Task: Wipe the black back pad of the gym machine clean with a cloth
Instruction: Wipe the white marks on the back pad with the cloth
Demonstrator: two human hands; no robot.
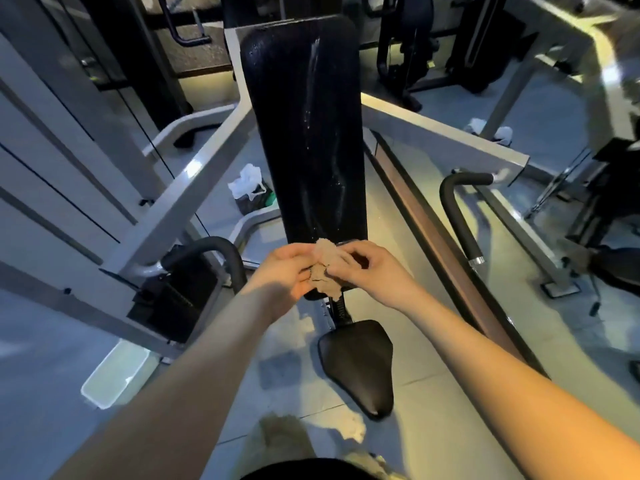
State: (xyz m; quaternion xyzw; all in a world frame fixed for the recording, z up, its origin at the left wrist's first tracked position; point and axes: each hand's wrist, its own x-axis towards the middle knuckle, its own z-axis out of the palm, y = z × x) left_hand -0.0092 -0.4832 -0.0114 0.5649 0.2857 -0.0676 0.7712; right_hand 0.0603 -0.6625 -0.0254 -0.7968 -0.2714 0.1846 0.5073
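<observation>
The long black back pad [301, 133] stands upright ahead of me, with wet streaks and droplets running down its middle. Just in front of its lower end, both my hands hold a small crumpled beige cloth [323, 268]. My left hand [287, 275] grips the cloth from the left. My right hand [367, 271] pinches it from the right with curled fingers. The cloth hangs between the hands and hides the pad's bottom edge.
The black seat [356, 362] sits below the hands. Curved black handles stand at left [214, 251] and right [457, 209]. Grey frame beams flank the pad. A tissue box [249, 192] sits on the floor at left, a clear bin [114, 375] at lower left.
</observation>
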